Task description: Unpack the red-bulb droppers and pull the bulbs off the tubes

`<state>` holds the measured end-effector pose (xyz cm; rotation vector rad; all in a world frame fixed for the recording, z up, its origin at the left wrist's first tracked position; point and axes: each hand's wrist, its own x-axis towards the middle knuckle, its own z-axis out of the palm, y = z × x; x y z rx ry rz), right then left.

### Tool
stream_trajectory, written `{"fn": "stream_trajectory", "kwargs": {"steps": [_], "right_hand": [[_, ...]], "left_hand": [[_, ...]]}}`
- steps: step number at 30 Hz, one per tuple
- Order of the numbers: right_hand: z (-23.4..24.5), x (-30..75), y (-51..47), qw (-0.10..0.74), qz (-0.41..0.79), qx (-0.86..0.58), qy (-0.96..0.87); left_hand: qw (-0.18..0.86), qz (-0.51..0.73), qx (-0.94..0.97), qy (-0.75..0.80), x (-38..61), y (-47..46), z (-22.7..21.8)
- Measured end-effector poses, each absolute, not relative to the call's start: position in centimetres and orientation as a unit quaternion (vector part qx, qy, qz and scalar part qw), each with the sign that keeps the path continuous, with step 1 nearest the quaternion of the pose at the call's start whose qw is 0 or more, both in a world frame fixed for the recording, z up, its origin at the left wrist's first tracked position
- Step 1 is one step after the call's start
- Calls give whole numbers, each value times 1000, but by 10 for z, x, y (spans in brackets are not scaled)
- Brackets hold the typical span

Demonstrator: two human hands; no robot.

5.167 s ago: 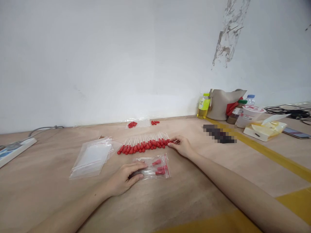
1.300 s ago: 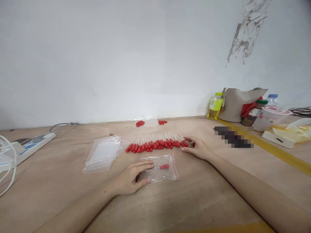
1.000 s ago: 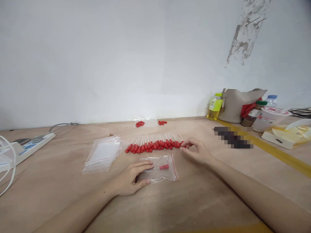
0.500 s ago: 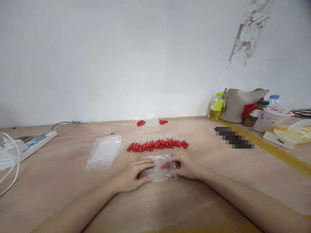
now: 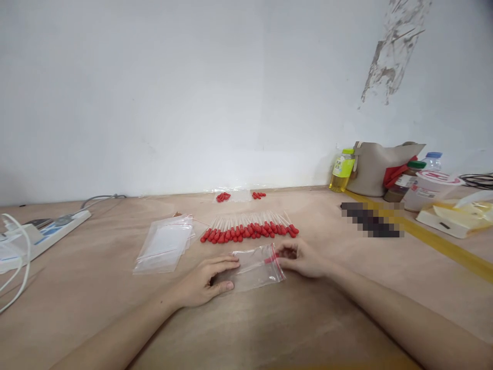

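Observation:
A small clear zip bag (image 5: pixel 252 268) with a red seal strip lies on the wooden table in front of me. My left hand (image 5: pixel 204 282) is closed on its left end and presses it to the table. My right hand (image 5: pixel 302 258) is pinched at the bag's open right end, where a red bulb (image 5: pixel 271 259) shows at my fingertips. Just beyond the bag lies a row of several glass droppers with red bulbs (image 5: pixel 250 230).
A stack of empty zip bags (image 5: pixel 164 245) lies to the left. Filled bags (image 5: pixel 239 195) lie by the wall. A power strip with cables (image 5: pixel 36 236) is far left. Bottles (image 5: pixel 342 169), a beige bag (image 5: pixel 379 162) and a cup (image 5: pixel 429 189) stand at the right.
My right hand lifted a dropper off the right end of the row and came down to the bag's mouth. The left hand stayed on the bag.

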<state>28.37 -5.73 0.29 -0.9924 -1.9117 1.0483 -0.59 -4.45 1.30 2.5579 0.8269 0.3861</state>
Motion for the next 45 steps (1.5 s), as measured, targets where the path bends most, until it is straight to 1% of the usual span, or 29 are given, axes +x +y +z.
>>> {"fn": "stream_trajectory", "kwargs": {"steps": [3, 5, 7, 9, 10, 12, 14, 18, 21, 30, 33, 36, 40, 45], "right_hand": [[16, 318, -48, 443, 423, -427, -666], [23, 344, -39, 505, 388, -472, -610], [25, 365, -29, 594, 335, -480, -551], [24, 374, -22, 638, 291, -487, -520], [21, 373, -20, 645, 270, -493, -517], [14, 363, -17, 630, 226, -516, -534], [6, 348, -16, 594, 170, -543, -568], [-4, 323, -15, 485, 22, -593, -643], [-6, 317, -16, 429, -45, -613, -662], [-8, 323, -17, 380, -54, -634, -671], [-9, 326, -18, 392, -46, -646, -654], [-11, 328, -20, 412, -38, -660, -627], [-16, 331, -19, 424, -41, -673, -605], [-23, 336, -14, 416, -24, -684, -599]], "left_hand": [[213, 148, 917, 302, -5, -45, 14], [211, 153, 917, 301, -5, -45, 13], [208, 158, 918, 299, -5, -44, 12], [203, 160, 918, 300, -5, -44, 11], [201, 159, 919, 301, -5, -43, 10], [196, 155, 920, 303, -4, -44, 10], [193, 149, 921, 304, -4, -45, 12], [191, 147, 923, 301, -3, -47, 14], [190, 153, 923, 298, -3, -46, 14], [208, 168, 914, 306, -2, -48, 16], [184, 232, 894, 337, 1, -49, 17], [154, 285, 855, 405, 4, -44, 13], [180, 272, 815, 479, 5, -32, 2], [205, 212, 825, 482, 5, -35, 6]]}}
